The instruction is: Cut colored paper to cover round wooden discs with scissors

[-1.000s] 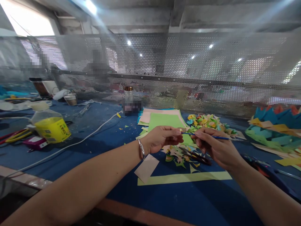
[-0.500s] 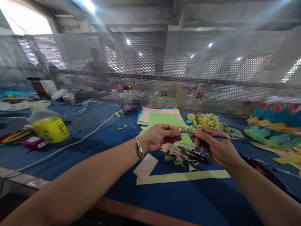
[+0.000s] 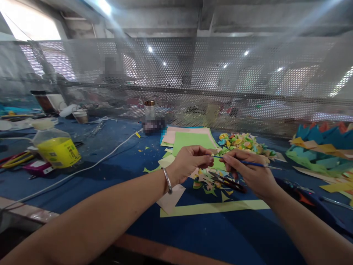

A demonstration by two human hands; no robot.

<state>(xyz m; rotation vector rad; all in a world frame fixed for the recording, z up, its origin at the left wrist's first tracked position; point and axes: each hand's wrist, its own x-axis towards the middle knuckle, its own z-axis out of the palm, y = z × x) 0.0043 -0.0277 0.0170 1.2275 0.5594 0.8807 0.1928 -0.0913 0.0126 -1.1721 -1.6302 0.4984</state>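
Observation:
My right hand (image 3: 249,171) is closed around a thin blue stick (image 3: 248,162), held nearly level. At the stick's left end, my left hand (image 3: 190,162) pinches with thumb and fingertips; a tiny pale piece shows there, too small to make out. Below the hands lie paper scraps (image 3: 206,180) and dark-handled scissors (image 3: 233,184). Behind them are green paper sheets (image 3: 191,141) and a heap of small folded paper flowers (image 3: 244,141). A pale green strip (image 3: 217,208) and a pink paper piece (image 3: 171,201) rest nearer the front edge.
A dark blue glue gun (image 3: 309,200) lies beside my right forearm. Teal and yellow cut paper (image 3: 311,158) is stacked at the right. On the left stand a yellow-labelled bottle (image 3: 59,151) and a white cable (image 3: 107,156) crosses the table. A perforated screen (image 3: 176,73) borders the back.
My left wrist has turned and the hand has shifted slightly, uncovering pale paper behind the forearm. The right hand has moved slightly left, and the stick now slopes down a little to the right.

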